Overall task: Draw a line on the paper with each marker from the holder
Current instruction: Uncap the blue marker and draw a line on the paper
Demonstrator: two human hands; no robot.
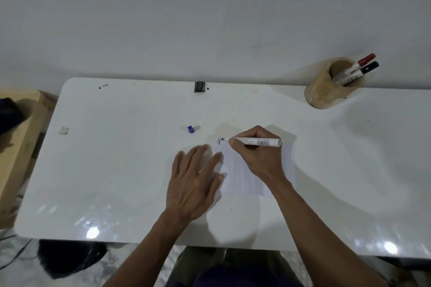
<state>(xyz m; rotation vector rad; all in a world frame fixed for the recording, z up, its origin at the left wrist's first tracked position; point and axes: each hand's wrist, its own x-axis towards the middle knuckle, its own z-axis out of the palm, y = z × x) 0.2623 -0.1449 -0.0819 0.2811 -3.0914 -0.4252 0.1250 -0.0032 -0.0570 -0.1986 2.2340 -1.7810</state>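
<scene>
Paper (242, 177) lies flat on the white table (116, 170) just below the middle of the frame, partly covered by both hands. At its upper left corner sit two short marks, one red and one dark, stacked close together (219, 141). The right hand (256, 154) grips a white-barrelled marker (256, 141) with its fingers closed around the front part of the barrel; the marker lies nearly level across the picture, its dark blue tip pointing left and meeting the paper just beside the two marks. The left hand (196, 182) rests palm down with its fingers spread and extended, holding nothing, its fingertips and thumb pressing on the left edge of the paper. A small blue cap (191, 129) lies on the table to the upper left of the paper, apart from both hands. In the upper right of the frame, at the far edge of the table, stands a round tan holder (326, 91); a red-capped marker (363, 62) and a black-capped marker (368, 69) lean out of it toward the right, side by side. A small dark clip-like object (199, 86) sits at the far edge of the table near the centre, and a cardboard box (16, 147) stands beside the table at the left of the frame.
</scene>
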